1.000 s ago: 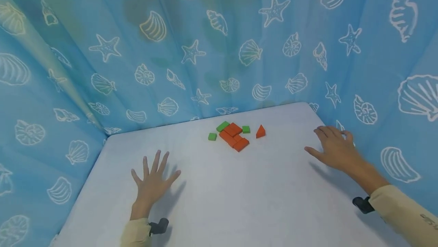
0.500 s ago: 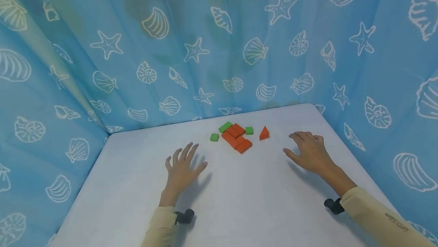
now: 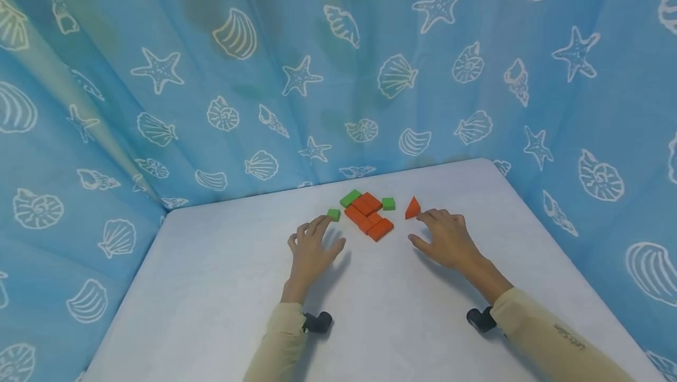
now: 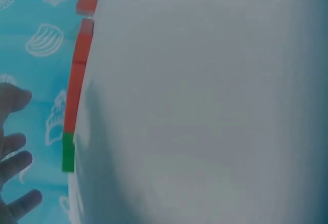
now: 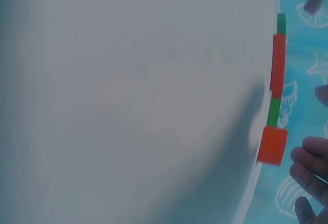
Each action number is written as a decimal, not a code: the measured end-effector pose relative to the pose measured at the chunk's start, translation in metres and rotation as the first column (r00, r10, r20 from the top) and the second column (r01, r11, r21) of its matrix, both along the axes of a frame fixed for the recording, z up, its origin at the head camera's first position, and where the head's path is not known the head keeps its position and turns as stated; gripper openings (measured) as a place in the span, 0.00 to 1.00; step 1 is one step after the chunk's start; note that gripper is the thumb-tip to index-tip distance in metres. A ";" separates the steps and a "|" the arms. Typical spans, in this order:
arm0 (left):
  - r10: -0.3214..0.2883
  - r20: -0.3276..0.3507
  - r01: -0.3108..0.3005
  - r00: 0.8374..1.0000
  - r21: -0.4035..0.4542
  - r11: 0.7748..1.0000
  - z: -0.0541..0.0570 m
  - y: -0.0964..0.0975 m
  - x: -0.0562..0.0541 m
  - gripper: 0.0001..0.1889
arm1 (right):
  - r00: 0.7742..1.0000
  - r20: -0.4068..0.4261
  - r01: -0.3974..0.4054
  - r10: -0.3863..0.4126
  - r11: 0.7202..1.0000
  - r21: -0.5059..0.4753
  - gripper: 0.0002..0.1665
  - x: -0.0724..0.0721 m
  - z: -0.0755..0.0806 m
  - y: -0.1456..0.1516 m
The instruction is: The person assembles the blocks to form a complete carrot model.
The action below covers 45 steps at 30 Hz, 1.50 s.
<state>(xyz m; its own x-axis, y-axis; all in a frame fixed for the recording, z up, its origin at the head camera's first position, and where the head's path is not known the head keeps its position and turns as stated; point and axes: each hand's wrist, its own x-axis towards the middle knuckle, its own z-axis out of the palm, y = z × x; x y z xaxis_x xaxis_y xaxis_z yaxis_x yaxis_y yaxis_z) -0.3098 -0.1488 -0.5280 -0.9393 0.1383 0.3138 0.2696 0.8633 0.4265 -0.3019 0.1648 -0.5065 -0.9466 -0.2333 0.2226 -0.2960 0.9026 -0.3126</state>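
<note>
Orange-red blocks (image 3: pixel 360 217) lie together in a cluster toward the back of the table, with a green block (image 3: pixel 350 197) against their far left side. A small green block (image 3: pixel 334 215) sits apart on the left; my left hand (image 3: pixel 311 255) is just in front of it, fingers spread and slightly bent, holding nothing. Another small green block (image 3: pixel 388 204) is right of the cluster. Beside it stands an orange-red triangular block (image 3: pixel 413 208). The fingertips of my right hand (image 3: pixel 448 242) are close to that triangle, relaxed and holding nothing; whether they touch it, I cannot tell.
The blocks rest on a white-covered table (image 3: pixel 391 311) with rounded back corners. A blue curtain (image 3: pixel 307 111) printed with white shells and starfish hangs behind the table and along both sides. Black wrist cameras are strapped below each hand.
Both hands have moved inward and forward to the blocks, the left going right and the right going left. Their fingers are more bent than before. The blocks keep their arrangement.
</note>
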 end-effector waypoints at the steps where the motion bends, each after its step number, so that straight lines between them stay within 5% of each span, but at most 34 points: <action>1: -0.004 -0.003 0.004 1.000 0.009 1.000 0.000 0.004 -0.003 0.30 | 1.000 0.005 -0.001 0.001 1.000 -0.005 0.33 -0.001 0.000 -0.003; 15: 0.019 0.035 -0.019 0.999 0.010 1.000 0.001 0.030 -0.036 0.30 | 1.000 0.029 -0.001 0.003 0.999 -0.047 0.32 -0.013 -0.005 -0.047; 29: 0.074 0.087 -0.071 0.993 -0.045 0.996 -0.003 0.039 -0.044 0.25 | 1.000 0.001 0.022 -0.022 0.999 0.024 0.39 -0.011 -0.016 -0.065; 36: 0.054 0.028 -0.049 0.998 -0.155 0.987 -0.006 0.042 -0.052 0.26 | 0.998 -0.051 0.026 -0.024 0.999 0.028 0.40 -0.017 -0.021 -0.069; 45: 0.061 -0.045 -0.068 0.997 -0.174 0.982 -0.010 0.041 -0.054 0.22 | 0.997 -0.054 0.048 -0.048 0.999 0.003 0.33 -0.024 -0.024 -0.071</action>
